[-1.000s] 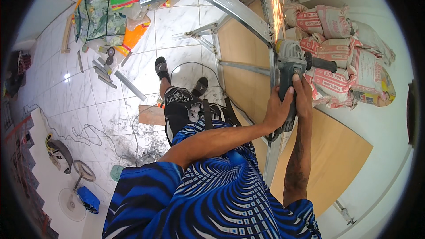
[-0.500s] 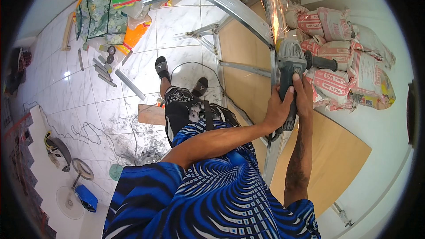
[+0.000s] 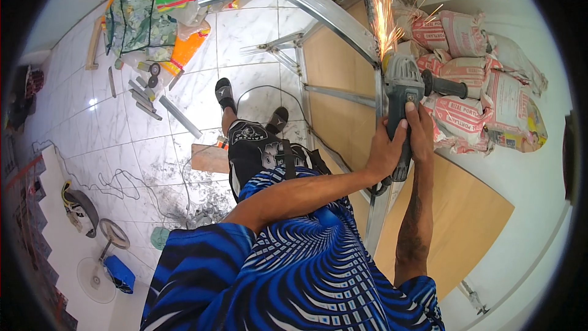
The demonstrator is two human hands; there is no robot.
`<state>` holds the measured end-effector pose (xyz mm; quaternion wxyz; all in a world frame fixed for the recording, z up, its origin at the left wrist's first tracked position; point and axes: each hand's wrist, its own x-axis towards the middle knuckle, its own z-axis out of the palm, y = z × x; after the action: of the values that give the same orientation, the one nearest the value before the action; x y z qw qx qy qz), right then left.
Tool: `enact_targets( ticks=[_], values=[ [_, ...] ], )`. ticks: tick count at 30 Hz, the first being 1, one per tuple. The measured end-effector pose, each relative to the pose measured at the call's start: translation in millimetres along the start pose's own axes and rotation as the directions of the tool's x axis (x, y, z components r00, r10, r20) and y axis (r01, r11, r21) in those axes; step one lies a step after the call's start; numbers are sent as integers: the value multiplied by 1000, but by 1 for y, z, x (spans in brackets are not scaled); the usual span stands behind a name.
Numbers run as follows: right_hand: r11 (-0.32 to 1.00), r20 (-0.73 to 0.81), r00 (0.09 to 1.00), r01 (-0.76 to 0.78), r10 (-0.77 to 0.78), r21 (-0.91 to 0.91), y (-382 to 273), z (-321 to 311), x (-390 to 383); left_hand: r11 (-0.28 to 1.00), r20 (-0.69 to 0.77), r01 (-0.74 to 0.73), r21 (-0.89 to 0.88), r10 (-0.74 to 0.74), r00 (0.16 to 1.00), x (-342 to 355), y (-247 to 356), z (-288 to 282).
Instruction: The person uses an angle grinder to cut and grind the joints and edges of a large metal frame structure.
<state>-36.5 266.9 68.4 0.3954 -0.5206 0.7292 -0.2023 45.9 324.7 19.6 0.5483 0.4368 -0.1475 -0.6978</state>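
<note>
Both hands grip a grey angle grinder (image 3: 401,89) by its body: my left hand (image 3: 384,153) wraps the rear from the left, my right hand (image 3: 421,132) lies over it from the right. The grinder's black side handle (image 3: 447,87) sticks out to the right, untouched. Its disc meets a galvanized metal frame (image 3: 337,15) at a joint, and orange sparks (image 3: 381,6) fly upward. A long metal bar (image 3: 378,208) of the frame runs down under my hands, over a wooden board (image 3: 453,208).
Stacked cement sacks (image 3: 484,86) lie right of the grinder. My feet in black sandals (image 3: 251,110) stand on white marble tiles. Short metal offcuts (image 3: 147,101), a patterned bag (image 3: 131,24) and cloths lie far left. A cable (image 3: 110,181), a fan (image 3: 98,263) and a small wood piece (image 3: 208,158) sit lower left.
The hands and grinder hold almost the same place on the frame; the spray of sparks has grown taller and brighter.
</note>
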Motion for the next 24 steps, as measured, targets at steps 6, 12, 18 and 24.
enact_targets(
  ticks=[6, 12, 18, 24],
  values=[
    [1000, -13, 1000, -6, 6, -4, -5, 0, -9, 999, 6, 39, 20, -40, 999, -7, -1, 0],
    [1000, 6, 1000, -4, 4, 18, -5, -1, -10, 1000, 26, -26, -6, 27, 999, -2, -9, -2],
    [1000, -9, 1000, 0, 0, -14, -4, 0, -3, 998, 53, 56, -12, -56, 997, 1, -2, -4],
    [1000, -15, 1000, 6, -6, -22, -4, -1, -1, 999, 45, 45, 2, -45, 998, 5, -4, -3]
  ],
)
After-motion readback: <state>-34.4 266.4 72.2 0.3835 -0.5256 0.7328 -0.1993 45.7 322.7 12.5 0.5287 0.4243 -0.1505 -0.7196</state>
